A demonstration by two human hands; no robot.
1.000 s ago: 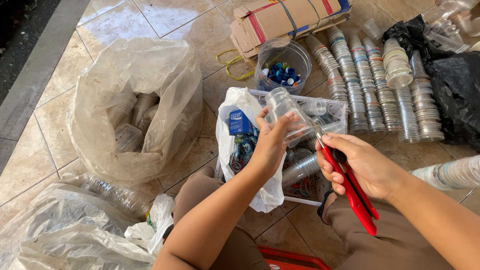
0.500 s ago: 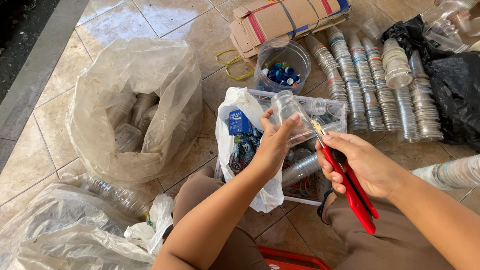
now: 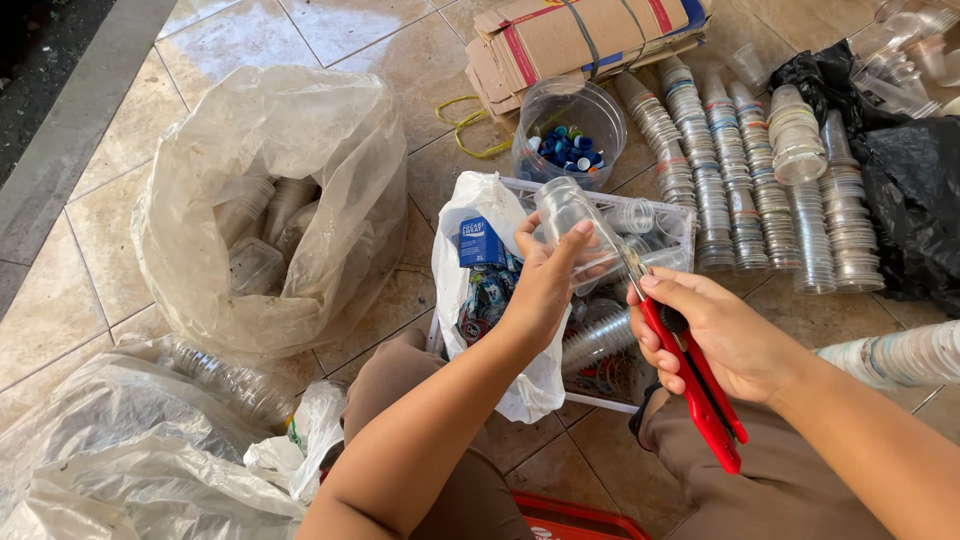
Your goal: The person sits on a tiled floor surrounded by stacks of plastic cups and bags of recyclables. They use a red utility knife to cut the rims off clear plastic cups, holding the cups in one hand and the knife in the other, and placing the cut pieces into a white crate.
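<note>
left hand point(image 3: 545, 290) closed around a clear plastic bottle point(image 3: 572, 222), now tipped a little further over the white basket point(image 3: 668, 215) than a second ago; right hand point(image 3: 715, 335) clasping red-handled cutters point(image 3: 695, 385), blade nearer the bottle; cut looks imminent

Bare forearms and hands, brown trousers over both knees

Left hand point(image 3: 545, 285) raised, fingers curled in grip; right hand point(image 3: 715, 335) fisted in grip, forearms converging.
</note>
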